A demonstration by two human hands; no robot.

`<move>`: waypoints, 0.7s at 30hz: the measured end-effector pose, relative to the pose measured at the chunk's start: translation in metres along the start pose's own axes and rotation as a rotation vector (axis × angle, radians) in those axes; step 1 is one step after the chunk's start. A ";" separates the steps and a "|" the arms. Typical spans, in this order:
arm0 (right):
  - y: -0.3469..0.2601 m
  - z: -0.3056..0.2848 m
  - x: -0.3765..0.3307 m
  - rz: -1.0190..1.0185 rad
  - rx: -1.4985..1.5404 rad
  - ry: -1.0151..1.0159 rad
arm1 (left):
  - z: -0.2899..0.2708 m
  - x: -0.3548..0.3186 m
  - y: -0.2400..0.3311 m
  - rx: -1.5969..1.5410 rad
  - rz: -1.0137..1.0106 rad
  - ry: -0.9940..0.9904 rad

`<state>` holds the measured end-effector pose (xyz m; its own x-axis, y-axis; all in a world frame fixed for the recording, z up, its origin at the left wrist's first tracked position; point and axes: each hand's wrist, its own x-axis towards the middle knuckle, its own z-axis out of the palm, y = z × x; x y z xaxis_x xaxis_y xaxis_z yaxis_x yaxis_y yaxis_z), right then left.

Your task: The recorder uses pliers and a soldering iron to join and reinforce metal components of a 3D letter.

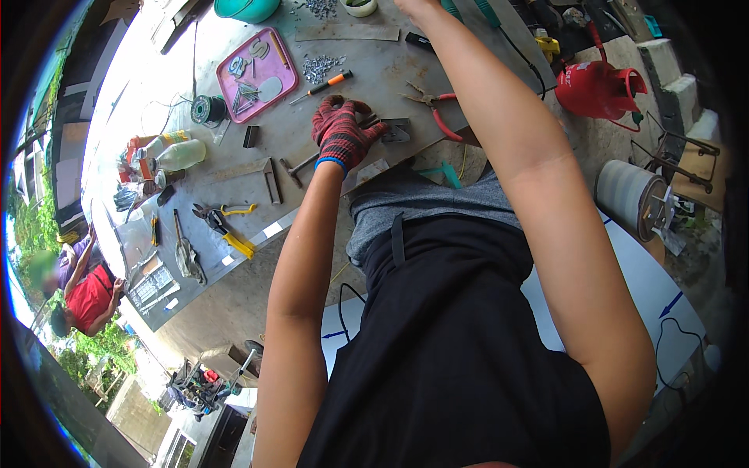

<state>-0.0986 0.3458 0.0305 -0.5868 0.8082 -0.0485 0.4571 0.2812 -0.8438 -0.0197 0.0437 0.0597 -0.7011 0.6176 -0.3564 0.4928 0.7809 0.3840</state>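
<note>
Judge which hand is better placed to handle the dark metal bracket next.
Left, most likely: the gloved left hand is right at the bracket, seemingly touching it, while the right hand is away at the picture's top edge, partly cut off.

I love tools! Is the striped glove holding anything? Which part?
The gloved left hand is by a dark metal piece, at its left end; gripping can't be told.

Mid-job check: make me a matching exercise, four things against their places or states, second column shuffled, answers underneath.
1. Person's left hand
2. Yellow-handled metal snips
3. Pink rectangular tray
4. Red metal gas cylinder

A. Beyond the grey table's right edge
B. Gloved in red-and-black stripes
C. Holds a pale round disc
D. Handles spread apart

Pairs: 1-B, 2-D, 3-C, 4-A
</note>
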 end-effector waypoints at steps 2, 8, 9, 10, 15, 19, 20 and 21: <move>0.000 0.005 0.005 -0.048 -0.025 0.023 | 0.002 0.001 -0.002 -0.005 0.004 0.016; -0.025 -0.009 -0.023 -0.275 -0.065 0.034 | 0.007 0.001 -0.010 -0.009 -0.017 0.012; -0.035 -0.021 -0.033 -0.279 -0.052 0.013 | 0.007 0.001 -0.009 -0.010 -0.018 0.013; -0.042 -0.031 -0.041 -0.279 -0.053 0.015 | 0.006 0.001 -0.008 -0.005 -0.012 0.012; -0.061 -0.060 -0.063 -0.312 -0.070 0.020 | 0.008 0.001 -0.012 -0.003 -0.016 0.009; -0.050 -0.074 -0.062 -0.378 -0.105 0.017 | 0.009 0.003 -0.008 0.000 -0.002 0.013; -0.049 -0.075 -0.062 -0.368 -0.102 0.025 | 0.009 0.003 -0.009 0.000 0.000 0.014; -0.047 -0.076 -0.063 -0.357 -0.100 0.035 | 0.009 0.004 -0.008 0.000 0.001 0.010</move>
<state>-0.0325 0.3214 0.1141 -0.6989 0.6666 0.2592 0.2916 0.5965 -0.7477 -0.0216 0.0402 0.0474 -0.7056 0.6173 -0.3479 0.4934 0.7804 0.3842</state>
